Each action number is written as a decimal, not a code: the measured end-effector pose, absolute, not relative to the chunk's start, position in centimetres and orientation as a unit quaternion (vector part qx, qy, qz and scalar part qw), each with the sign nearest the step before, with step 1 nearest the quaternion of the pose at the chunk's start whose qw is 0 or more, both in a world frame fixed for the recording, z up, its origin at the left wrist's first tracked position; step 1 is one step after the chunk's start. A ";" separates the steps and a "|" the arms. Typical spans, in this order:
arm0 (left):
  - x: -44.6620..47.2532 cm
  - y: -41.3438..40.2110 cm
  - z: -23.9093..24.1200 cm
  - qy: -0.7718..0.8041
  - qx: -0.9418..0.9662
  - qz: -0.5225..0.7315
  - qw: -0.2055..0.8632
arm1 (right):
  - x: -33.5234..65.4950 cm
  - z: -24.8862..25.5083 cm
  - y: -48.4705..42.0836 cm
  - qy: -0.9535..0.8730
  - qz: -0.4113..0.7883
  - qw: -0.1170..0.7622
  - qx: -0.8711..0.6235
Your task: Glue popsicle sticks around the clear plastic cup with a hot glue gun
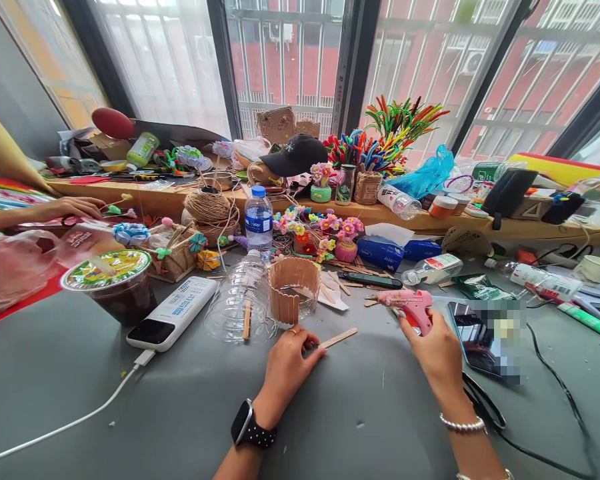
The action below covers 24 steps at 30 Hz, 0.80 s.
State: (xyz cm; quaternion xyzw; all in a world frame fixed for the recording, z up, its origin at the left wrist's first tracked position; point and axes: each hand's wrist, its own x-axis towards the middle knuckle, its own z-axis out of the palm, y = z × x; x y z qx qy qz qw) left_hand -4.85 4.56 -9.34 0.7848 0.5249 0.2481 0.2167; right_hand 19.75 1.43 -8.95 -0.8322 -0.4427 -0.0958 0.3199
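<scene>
Between the thumb and fingers of my left hand is one end of a wooden craft stick, its free end pointing right just above the grey table. My right hand grips a pink hot glue gun by its handle, nozzle toward the left. Behind my left hand stands a round plastic container partly ringed with upright craft sticks; bare clear plastic shows on its right side. A cut clear bottle lies to its left, with a single stick on it.
A power bank with a white cable and a sealed drink cup sit at left. A smartphone and black cord lie right of my right hand. Behind are a water bottle and crocheted flowers. Another person's hand shows at far left.
</scene>
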 end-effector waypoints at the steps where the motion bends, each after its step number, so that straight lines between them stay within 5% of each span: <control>1: -4.8 4.5 -9.3 0.523 0.788 0.246 0.214 | 19.7 -8.9 1.6 -0.435 -0.069 0.324 -0.837; 10: -4.3 4.4 -9.2 0.534 0.789 0.225 0.205 | 18.6 -8.7 2.1 -0.445 0.006 0.331 -0.832; 24: -4.5 4.4 -9.5 0.533 0.782 0.241 0.217 | 17.0 -9.4 1.3 -0.674 -0.320 0.271 -0.608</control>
